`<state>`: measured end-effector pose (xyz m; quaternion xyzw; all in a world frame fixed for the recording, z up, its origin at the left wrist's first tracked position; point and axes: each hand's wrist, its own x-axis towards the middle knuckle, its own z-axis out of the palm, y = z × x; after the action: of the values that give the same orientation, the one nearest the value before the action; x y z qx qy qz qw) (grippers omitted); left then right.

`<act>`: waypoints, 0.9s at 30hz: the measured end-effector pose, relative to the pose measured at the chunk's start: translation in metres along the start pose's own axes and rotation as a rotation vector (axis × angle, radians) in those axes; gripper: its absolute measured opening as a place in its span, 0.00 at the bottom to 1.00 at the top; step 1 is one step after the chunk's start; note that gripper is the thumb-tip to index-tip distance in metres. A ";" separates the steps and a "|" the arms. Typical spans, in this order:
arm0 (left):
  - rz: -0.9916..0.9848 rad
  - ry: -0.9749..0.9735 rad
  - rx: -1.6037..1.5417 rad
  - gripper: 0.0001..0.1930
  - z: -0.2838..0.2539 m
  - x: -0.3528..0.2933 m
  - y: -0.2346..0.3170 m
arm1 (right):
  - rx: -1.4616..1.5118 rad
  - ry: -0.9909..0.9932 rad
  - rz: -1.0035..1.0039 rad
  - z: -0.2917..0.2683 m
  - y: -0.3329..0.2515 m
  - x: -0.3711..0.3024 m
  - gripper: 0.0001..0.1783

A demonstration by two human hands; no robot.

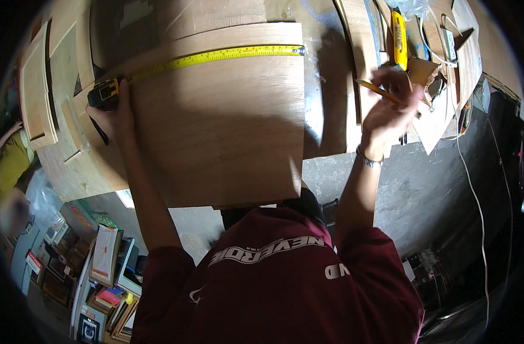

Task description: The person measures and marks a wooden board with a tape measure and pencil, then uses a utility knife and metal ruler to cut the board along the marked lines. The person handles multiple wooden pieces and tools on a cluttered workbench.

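My left hand (118, 119) is closed around the black and yellow case of a tape measure (104, 95) at the left of a plywood board (227, 137). The yellow blade (216, 55) runs out to the right across the board near its far edge. Its metal hook sits at the board's right edge. Off to the right, my right hand (392, 114) is raised and slightly blurred, closed on a yellow pencil (381, 92) whose end points left. A metal watch circles that wrist.
A yellow utility knife (399, 40) lies at the far right among wood strips, cables and torn cardboard (423, 71). Panel frames (38, 92) lie at the left. Below left stands a shelf of books (104, 258). A person in yellow (12, 163) is at the far left.
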<state>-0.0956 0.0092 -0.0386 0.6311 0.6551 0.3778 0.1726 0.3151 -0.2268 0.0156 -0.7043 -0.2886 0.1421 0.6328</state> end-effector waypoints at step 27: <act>0.292 0.112 0.196 0.36 -0.020 -0.001 0.004 | 0.243 -0.236 0.209 0.200 -0.010 -0.071 0.05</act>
<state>-0.1065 0.0023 -0.0230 0.7113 0.5987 0.3679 0.0168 0.1433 -0.1063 -0.0183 -0.6273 -0.2667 0.3224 0.6568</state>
